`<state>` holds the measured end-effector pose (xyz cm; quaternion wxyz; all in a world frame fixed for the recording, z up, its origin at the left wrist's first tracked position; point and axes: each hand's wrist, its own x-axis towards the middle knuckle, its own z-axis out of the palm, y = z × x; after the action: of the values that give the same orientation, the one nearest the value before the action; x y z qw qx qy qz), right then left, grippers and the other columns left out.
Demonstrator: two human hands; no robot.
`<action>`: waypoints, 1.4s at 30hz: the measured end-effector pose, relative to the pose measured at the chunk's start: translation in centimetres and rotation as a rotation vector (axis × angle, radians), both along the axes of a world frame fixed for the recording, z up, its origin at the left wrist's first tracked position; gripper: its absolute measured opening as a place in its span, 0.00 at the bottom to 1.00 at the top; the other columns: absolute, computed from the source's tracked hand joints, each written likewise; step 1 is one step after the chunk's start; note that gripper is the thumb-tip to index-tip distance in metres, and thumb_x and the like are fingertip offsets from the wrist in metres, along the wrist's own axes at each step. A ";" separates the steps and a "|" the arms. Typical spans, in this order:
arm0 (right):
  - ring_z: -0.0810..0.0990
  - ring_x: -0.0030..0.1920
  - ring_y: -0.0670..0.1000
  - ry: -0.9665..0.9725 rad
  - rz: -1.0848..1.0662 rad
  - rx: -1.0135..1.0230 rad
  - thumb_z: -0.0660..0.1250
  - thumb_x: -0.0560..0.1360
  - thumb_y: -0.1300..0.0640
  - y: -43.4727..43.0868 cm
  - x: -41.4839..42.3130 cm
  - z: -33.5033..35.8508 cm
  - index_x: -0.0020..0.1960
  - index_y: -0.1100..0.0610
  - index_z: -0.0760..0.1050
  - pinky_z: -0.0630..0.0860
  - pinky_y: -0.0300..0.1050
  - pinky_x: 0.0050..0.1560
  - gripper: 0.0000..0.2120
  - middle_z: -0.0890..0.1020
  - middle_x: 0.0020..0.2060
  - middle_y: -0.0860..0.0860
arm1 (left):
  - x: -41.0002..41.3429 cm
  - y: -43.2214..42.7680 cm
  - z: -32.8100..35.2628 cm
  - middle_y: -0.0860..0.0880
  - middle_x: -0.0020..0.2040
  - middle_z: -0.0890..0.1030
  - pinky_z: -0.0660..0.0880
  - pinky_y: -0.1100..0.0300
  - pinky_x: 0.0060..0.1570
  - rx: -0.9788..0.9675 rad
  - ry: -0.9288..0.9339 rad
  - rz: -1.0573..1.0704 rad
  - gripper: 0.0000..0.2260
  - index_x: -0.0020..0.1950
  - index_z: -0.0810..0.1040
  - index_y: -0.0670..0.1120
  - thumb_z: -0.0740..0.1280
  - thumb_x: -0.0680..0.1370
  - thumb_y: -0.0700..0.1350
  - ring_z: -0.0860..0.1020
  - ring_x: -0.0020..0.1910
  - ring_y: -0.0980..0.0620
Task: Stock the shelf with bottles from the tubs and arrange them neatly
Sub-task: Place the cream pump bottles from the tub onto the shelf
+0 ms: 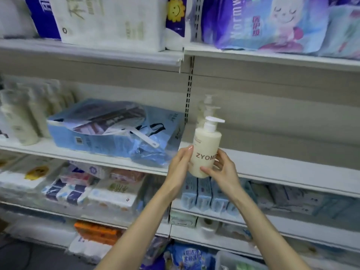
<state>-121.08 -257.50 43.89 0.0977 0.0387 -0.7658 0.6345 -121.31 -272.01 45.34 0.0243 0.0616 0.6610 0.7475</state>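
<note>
I have both hands on one cream pump bottle, lettered "ZYOM…" across the front. My left hand grips its left side with the thumb laid up along the label edge, the other fingers hidden behind. My right hand wraps the right side, thumb across the lower front and fingers curled round the back. So both are closed round the same bottle, neither one free.

The bottle is upright, leaning slightly, with the pump nozzle pointing right. It is held in the air at the front lip of the middle shelf, at the left end of the right-hand bay; its base hangs just over the lip, not set down.

Right behind it two more pump bottles stand on that shelf, one behind the other, close to the slotted upright.

In the left bay a blue pack lies on the same level, with blurred cream bottles further left. Tissue packs fill the shelf above — a tub corner shows at the bottom edge.
</note>
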 end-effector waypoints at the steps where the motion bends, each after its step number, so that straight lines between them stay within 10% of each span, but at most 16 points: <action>1: 0.77 0.55 0.39 -0.009 -0.013 0.002 0.73 0.67 0.71 0.0 -0.3 -0.3 0.65 0.54 0.66 0.76 0.31 0.51 0.32 0.77 0.55 0.43 | -0.6 -0.1 -0.2 0.55 0.57 0.80 0.73 0.65 0.53 -0.006 -0.003 -0.017 0.16 0.63 0.76 0.49 0.57 0.81 0.55 0.78 0.57 0.59; 6: 0.76 0.62 0.48 -0.035 -0.041 0.073 0.72 0.68 0.70 0.4 -1.9 -0.4 0.68 0.57 0.66 0.74 0.45 0.62 0.32 0.77 0.60 0.46 | -3.2 -0.4 -0.5 0.54 0.57 0.79 0.73 0.50 0.63 -0.024 -0.026 -0.089 0.17 0.62 0.75 0.48 0.58 0.81 0.57 0.77 0.59 0.53; 24: 0.67 0.71 0.53 -0.127 -0.216 0.104 0.71 0.73 0.63 -0.8 -1.5 -0.7 0.76 0.57 0.56 0.66 0.50 0.70 0.37 0.67 0.71 0.56 | -4.2 -1.2 -0.8 0.57 0.58 0.75 0.69 0.57 0.62 0.043 -0.029 -0.091 0.09 0.61 0.71 0.53 0.58 0.82 0.51 0.73 0.61 0.57; 42: 0.74 0.62 0.52 -0.265 0.117 0.189 0.69 0.74 0.56 9.4 12.3 -5.1 0.73 0.56 0.62 0.71 0.43 0.60 0.30 0.70 0.67 0.56 | 15.1 7.6 -6.5 0.49 0.58 0.76 0.73 0.52 0.61 0.088 -0.216 0.281 0.08 0.59 0.73 0.48 0.59 0.82 0.48 0.74 0.61 0.51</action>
<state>-108.80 -248.13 38.77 -0.0453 0.0079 -0.8246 0.5638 -106.22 -264.46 38.86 -0.0123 -0.1110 0.6233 0.7740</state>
